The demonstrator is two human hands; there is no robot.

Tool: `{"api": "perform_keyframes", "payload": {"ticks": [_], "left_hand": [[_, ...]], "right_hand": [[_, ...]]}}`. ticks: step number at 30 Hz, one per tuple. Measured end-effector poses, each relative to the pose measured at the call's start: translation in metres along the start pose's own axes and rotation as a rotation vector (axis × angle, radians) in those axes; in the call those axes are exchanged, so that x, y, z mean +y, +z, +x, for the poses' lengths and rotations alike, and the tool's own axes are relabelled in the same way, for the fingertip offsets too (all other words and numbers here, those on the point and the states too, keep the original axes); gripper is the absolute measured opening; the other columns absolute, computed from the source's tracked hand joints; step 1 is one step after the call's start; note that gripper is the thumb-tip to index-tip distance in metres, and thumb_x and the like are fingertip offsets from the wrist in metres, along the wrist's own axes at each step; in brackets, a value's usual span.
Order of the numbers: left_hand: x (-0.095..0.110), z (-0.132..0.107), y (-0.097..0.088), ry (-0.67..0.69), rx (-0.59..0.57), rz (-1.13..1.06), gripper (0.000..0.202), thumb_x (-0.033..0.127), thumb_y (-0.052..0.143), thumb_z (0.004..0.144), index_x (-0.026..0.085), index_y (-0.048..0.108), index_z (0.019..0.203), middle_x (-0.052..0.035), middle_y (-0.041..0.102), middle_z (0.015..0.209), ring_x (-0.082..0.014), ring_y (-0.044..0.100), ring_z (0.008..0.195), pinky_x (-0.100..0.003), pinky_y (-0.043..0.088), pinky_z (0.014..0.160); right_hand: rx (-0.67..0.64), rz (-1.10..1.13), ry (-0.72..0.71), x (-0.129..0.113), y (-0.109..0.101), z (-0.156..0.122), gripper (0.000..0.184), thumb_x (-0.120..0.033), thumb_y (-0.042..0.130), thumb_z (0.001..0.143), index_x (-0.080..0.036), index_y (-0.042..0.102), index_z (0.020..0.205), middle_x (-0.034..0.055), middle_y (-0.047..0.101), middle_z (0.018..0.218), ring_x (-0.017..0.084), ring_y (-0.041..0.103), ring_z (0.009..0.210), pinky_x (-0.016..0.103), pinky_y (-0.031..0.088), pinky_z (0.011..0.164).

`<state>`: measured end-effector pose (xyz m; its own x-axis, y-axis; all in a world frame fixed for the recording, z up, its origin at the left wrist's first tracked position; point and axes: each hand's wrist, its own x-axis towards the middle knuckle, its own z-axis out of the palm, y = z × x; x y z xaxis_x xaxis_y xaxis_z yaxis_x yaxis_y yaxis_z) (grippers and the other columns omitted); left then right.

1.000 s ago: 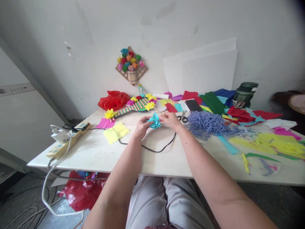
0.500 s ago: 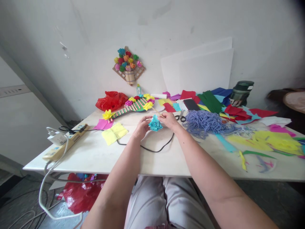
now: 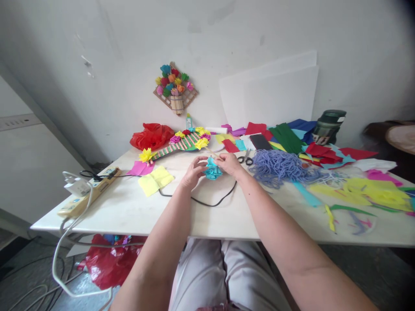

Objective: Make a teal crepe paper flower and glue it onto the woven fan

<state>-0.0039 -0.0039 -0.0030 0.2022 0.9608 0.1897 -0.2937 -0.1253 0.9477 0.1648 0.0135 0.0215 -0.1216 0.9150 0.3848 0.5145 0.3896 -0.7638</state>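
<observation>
A turquoise crepe-paper flower (image 3: 213, 170) is held just above the table between my two hands. My left hand (image 3: 194, 172) curls its fingers against the flower's left side, thumb low. On the other side, my right hand (image 3: 229, 164) pinches a thin wooden stick (image 3: 212, 153) beside the flower's upper right edge. Whether the stick touches the flower is hidden by the fingers. Behind my hands lies a green guitar-shaped piece (image 3: 181, 144) with pale strips and yellow, pink and red paper flowers on it.
Black-handled scissors (image 3: 245, 160) and a heap of bluish-purple yarn (image 3: 280, 166) lie to the right, among coloured paper sheets (image 3: 287, 137). A dark cable (image 3: 210, 204) loops in front of my hands. Yellow paper (image 3: 156, 180) and a power strip (image 3: 92, 194) are on the left.
The turquoise flower has turned a little and shifted slightly right and down. My left fingers have moved with it; my right hand stays almost in place.
</observation>
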Motion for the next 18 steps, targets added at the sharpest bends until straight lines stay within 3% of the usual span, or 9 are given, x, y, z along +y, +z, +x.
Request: {"api": "perform_keyframes", "payload": {"ticks": [7, 12, 18], "left_hand": [[-0.0018, 0.003, 0.0, -0.078, 0.059, -0.013, 0.032, 0.036, 0.069, 0.06, 0.015, 0.06, 0.083, 0.0009, 0.058, 0.062, -0.0118, 0.054, 0.053, -0.023, 0.044, 0.05], [-0.0008, 0.0006, 0.0019, -0.072, 0.101, 0.021, 0.028, 0.036, 0.071, 0.057, 0.013, 0.058, 0.066, 0.002, 0.052, 0.054, -0.0098, 0.049, 0.048, -0.023, 0.041, 0.047], [-0.0025, 0.0017, 0.0001, -0.051, 0.137, 0.045, 0.027, 0.036, 0.072, 0.054, 0.013, 0.06, 0.064, 0.0018, 0.051, 0.051, -0.0102, 0.048, 0.047, -0.023, 0.039, 0.046]], "right_hand": [[0.003, -0.006, -0.024, 0.0003, 0.0028, -0.0001, 0.03, -0.035, 0.056, 0.065, -0.02, 0.036, 0.048, -0.0058, 0.032, 0.05, 0.009, 0.031, 0.054, 0.023, 0.024, 0.052], [-0.008, 0.021, -0.034, 0.0009, 0.0045, -0.0002, 0.028, -0.036, 0.058, 0.063, -0.019, 0.04, 0.049, -0.0052, 0.035, 0.051, 0.009, 0.034, 0.056, 0.023, 0.027, 0.054], [-0.017, 0.037, -0.039, 0.0018, 0.0069, 0.0, 0.025, -0.037, 0.058, 0.063, -0.019, 0.046, 0.051, -0.0045, 0.04, 0.052, 0.01, 0.037, 0.057, 0.024, 0.028, 0.054]]}}
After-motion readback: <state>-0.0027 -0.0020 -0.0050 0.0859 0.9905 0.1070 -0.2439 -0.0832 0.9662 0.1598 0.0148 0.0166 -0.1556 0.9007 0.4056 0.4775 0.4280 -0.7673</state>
